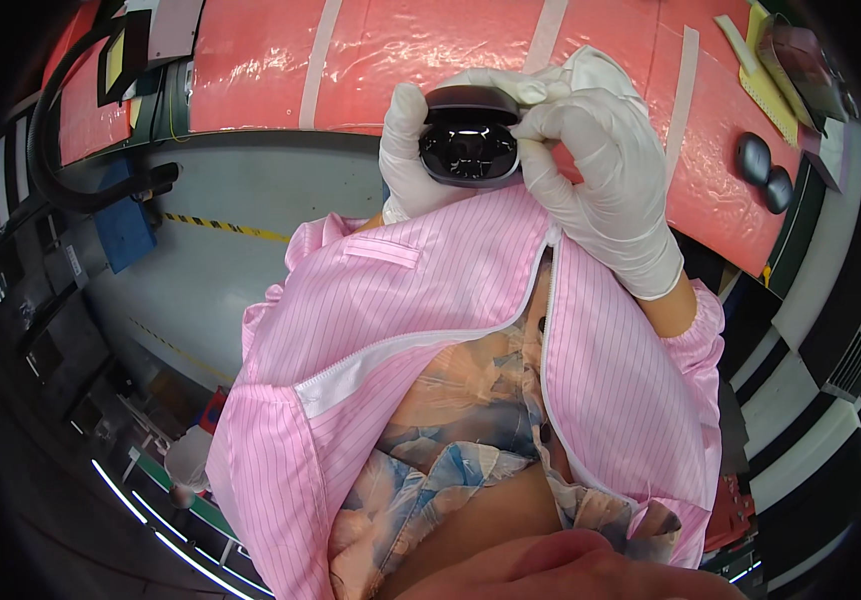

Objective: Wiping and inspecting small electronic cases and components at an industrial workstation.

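In my white-gloved left hand (406, 150) is a glossy black earbud case (468, 152), its lid raised and its shiny inside turned toward me. The left thumb lies along the case's left side, and the other fingers pass behind it. My right hand (600, 165), gloved in white too, has thumb and forefinger pinched together at the case's right edge. Whatever may be between those fingertips is hidden. Crumpled white material (605, 72) shows behind the right hand; I cannot tell whether it is cloth or loose glove.
A red, film-covered bench top (250, 65) with pale tape strips spans the far side. Two dark rounded cases (753, 158) lie at its right, below yellow sheets (770, 95) and a clear container (800, 60). A black flexible hose (45, 150) curves at the left.
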`<state>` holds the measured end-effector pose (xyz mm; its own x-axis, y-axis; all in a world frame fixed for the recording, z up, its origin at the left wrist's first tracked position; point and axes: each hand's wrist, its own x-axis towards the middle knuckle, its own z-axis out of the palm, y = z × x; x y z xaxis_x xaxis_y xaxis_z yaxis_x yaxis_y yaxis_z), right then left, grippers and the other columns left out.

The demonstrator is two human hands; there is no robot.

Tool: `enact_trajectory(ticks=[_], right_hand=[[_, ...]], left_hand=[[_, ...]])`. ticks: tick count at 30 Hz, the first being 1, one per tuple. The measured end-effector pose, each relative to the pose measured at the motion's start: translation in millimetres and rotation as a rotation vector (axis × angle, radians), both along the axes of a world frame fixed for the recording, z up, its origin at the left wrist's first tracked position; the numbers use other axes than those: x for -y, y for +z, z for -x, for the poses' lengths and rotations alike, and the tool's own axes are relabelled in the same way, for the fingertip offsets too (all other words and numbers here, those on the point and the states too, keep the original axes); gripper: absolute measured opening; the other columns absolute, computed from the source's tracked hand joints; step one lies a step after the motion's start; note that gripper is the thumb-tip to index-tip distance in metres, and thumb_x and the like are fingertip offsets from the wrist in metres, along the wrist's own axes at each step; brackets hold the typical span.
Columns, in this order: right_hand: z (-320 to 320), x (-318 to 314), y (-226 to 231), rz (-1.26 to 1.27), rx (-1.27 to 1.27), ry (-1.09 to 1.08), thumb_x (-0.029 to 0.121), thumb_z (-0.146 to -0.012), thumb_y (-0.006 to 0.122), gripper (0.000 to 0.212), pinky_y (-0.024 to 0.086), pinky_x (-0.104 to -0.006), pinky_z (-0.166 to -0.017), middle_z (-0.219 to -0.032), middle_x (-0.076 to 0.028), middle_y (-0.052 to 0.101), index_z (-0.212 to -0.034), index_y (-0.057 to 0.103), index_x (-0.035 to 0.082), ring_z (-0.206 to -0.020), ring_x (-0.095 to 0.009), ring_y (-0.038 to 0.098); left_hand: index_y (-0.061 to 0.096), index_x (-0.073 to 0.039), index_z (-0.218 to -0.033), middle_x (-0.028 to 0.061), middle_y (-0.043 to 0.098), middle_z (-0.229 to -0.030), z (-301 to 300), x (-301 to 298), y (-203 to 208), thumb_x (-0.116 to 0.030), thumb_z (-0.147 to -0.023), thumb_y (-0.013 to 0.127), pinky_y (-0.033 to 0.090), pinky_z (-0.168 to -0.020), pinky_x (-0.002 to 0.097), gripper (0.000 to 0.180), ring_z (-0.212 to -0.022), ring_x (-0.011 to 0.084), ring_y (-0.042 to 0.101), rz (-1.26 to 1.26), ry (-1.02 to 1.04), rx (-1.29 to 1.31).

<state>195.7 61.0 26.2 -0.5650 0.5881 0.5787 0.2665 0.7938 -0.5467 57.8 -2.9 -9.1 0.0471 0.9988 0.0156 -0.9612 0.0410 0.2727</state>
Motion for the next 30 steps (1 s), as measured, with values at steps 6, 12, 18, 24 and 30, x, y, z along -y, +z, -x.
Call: enact_trajectory(ticks=[6, 12, 18, 24, 30], right_hand=[[-24.6, 7.8, 7.7, 0.272, -0.055, 0.005, -0.002, -0.068, 0.068, 0.017, 0.045, -0.0303, -0.064, -0.074, -0.004, 0.062, -0.080, 0.060, 0.008, -0.068, -0.021, 0.058], [-43.0, 5.9, -7.0, 0.505, -0.198, -0.182, -0.004, -0.073, 0.066, 0.016, 0.049, -0.0312, -0.075, -0.082, -0.005, 0.065, -0.087, 0.063, 0.004, -0.075, -0.021, 0.061], [-27.3, 10.2, 11.2, 0.268, 0.016, 0.004, -0.005, -0.074, 0.067, 0.022, 0.049, -0.0275, -0.075, -0.091, -0.007, 0.067, -0.094, 0.065, 0.004, -0.083, -0.020, 0.064], [-16.7, 5.3, 3.8, 0.138, 0.011, 0.013, 0.007, -0.069, 0.074, 0.018, 0.044, -0.0326, -0.066, -0.072, -0.001, 0.061, -0.083, 0.064, 0.012, -0.069, -0.020, 0.060], [-12.6, 10.6, 10.0, -0.213, 0.111, -0.074, 0.006, -0.068, 0.074, 0.017, 0.044, -0.0331, -0.063, -0.070, 0.000, 0.059, -0.080, 0.062, 0.011, -0.068, -0.020, 0.059]], left_hand=[[0.060, 0.005, -0.107, 0.0201, 0.062, -0.111, -4.5, -0.3, 7.0, -0.064, -0.090, 0.037, 0.038, -0.103, 0.0423, 0.075, -0.112, 0.0317, 0.056, 0.049, 0.177, -0.336], [0.060, 0.005, -0.107, 0.0194, 0.063, -0.109, -1.7, -4.5, 2.5, -0.065, -0.090, 0.036, 0.037, -0.103, 0.0423, 0.076, -0.113, 0.0322, 0.055, -0.042, 0.195, -0.424], [0.057, 0.005, -0.110, 0.0236, 0.061, -0.111, -7.8, -0.6, 5.0, -0.068, -0.087, 0.037, 0.041, -0.100, 0.0442, 0.079, -0.109, 0.0327, 0.057, 0.041, 0.123, -0.274], [0.058, 0.005, -0.110, 0.0213, 0.061, -0.110, -8.8, -0.4, 11.3, -0.063, -0.085, 0.050, 0.051, -0.090, 0.0412, 0.073, -0.104, 0.0305, 0.060, 0.036, 0.086, -0.166], [0.058, 0.005, -0.109, 0.0207, 0.061, -0.110, -15.7, 0.7, 11.5, -0.060, -0.086, 0.051, 0.048, -0.094, 0.0433, 0.070, -0.110, 0.0307, 0.057, 0.061, 0.145, -0.145]])
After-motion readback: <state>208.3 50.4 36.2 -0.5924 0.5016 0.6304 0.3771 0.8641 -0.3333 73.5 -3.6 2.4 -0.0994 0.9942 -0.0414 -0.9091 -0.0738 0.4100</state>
